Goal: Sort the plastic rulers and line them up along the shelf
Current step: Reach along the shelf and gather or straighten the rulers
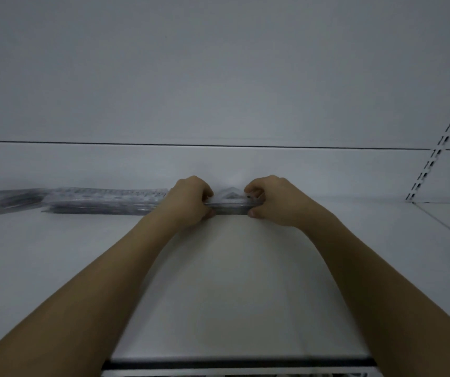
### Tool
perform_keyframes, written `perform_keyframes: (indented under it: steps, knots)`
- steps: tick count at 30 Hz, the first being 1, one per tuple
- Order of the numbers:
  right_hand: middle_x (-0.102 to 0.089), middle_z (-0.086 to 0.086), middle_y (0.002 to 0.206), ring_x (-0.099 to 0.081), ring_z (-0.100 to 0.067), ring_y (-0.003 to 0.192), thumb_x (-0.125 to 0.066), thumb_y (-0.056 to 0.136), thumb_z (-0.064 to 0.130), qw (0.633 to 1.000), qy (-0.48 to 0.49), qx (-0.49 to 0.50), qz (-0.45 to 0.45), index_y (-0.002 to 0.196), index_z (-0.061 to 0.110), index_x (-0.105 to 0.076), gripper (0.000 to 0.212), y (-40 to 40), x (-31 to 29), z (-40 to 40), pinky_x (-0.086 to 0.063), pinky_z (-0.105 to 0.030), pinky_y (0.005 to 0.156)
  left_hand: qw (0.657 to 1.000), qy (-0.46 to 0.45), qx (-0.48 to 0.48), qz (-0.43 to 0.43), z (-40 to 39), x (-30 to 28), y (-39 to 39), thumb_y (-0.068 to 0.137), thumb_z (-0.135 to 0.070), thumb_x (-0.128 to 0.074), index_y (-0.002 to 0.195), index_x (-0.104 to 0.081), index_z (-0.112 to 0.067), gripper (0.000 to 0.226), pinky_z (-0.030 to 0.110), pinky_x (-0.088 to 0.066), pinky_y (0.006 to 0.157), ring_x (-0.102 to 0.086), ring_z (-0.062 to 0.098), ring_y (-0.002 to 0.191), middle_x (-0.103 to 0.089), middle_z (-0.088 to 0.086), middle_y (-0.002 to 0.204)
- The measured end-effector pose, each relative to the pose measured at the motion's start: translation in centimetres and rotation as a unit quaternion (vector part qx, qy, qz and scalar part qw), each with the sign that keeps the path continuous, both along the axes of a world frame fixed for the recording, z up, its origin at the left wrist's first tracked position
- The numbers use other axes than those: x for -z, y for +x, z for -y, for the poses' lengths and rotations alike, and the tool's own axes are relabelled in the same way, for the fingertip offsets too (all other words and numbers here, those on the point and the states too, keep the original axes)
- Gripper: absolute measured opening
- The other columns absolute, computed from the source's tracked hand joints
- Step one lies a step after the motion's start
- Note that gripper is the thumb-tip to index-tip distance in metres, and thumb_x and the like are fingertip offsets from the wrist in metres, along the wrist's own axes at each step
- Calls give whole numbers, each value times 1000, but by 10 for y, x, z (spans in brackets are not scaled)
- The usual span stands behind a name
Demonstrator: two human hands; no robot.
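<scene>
A small bundle of clear plastic rulers (229, 206) stands on edge at the back of the white shelf (218, 281), against the back panel. My left hand (190, 201) grips its left end and my right hand (268, 201) grips its right end, fingers curled over the top and thumbs on the near side. To the left, more wrapped clear rulers (104, 202) lie in a row along the back of the shelf, reaching to the left edge of the view.
The white back panel (218, 164) rises behind the rulers. A slotted upright (436, 151) runs up the right side. A seam to a neighbouring shelf (447, 225) crosses at the far right. The shelf's front edge (232, 361) lies close below.
</scene>
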State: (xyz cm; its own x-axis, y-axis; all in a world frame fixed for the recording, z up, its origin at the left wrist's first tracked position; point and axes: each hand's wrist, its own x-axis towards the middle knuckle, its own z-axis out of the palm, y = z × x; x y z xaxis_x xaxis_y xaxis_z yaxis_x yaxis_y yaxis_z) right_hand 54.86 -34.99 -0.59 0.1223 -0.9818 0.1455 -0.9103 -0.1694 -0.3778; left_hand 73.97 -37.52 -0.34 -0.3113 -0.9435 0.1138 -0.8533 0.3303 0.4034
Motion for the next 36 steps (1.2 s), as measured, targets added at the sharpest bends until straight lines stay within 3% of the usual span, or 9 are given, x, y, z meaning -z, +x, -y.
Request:
perform_keyframes:
  steps: [6,11,15,18,23,25,30,33,36]
  knots:
    - [-60,2,114,-58,-13,95,-76,81,29,996,80,22,-15,130,16,-57,54,-18,-12,-7,-43,-23,84,999,24,-16,-26,-5,-3,8,82,-27,-74,115,-68,-10,38,27,-46,85,-62,23,100,-68,8,110]
    - [-68,0,106,-63,-16,92,-75,81,11,994,97,56,5,123,11,-62,44,-35,-18,-8,-46,-24,81,999,19,-28,-17,-7,-5,13,84,-7,-69,120,-66,-8,36,22,-45,86,-63,20,99,-70,6,108]
    - [-70,-11,104,-67,-24,95,-69,83,2,983,102,86,124,109,3,-69,27,-36,-19,-8,-53,-36,93,997,26,-49,-59,-8,-8,14,90,-20,-65,107,-69,-4,24,31,-49,85,-64,25,95,-70,12,101]
    - [-66,-20,112,-65,-30,104,-58,93,13,953,125,124,244,110,-4,-65,24,-30,-21,-8,-51,-44,99,982,83,-68,-154,-8,-8,9,97,-44,-48,84,-64,-6,44,31,-45,78,-61,27,82,-65,14,87]
    - [-56,-7,106,-54,-25,99,-46,97,48,949,161,122,242,94,13,-57,36,-5,-8,-5,-41,-39,102,933,195,-92,-287,-4,5,1,88,-69,-35,124,-57,-7,75,47,-39,107,-54,30,114,-58,6,118]
    - [-54,-5,120,-52,-25,110,-41,98,49,946,153,116,260,117,13,-57,44,4,-3,-3,-38,-37,99,918,214,-96,-320,-2,8,0,85,-72,-36,138,-46,-10,82,45,-34,111,-47,26,126,-50,6,138]
    - [-52,-6,135,-49,-24,122,-41,99,45,922,149,106,341,131,8,-51,50,7,-2,0,-35,-40,111,892,256,-80,-364,4,4,4,96,-57,-36,142,-40,-5,69,31,-36,108,-48,20,123,-50,7,135]
    - [-57,-14,119,-54,-23,108,-46,99,30,940,125,132,289,118,2,-58,36,-12,-10,0,-41,-37,101,908,244,-79,-331,5,1,11,93,-62,-38,141,-41,-9,71,35,-35,110,-51,21,119,-52,8,129]
    - [-65,-23,103,-61,-24,95,-51,94,7,963,119,131,201,102,-5,-66,21,-27,-13,-2,-51,-37,91,909,254,-70,-324,5,-1,15,94,-60,-38,105,-56,-15,50,28,-39,99,-51,16,102,-51,4,107]
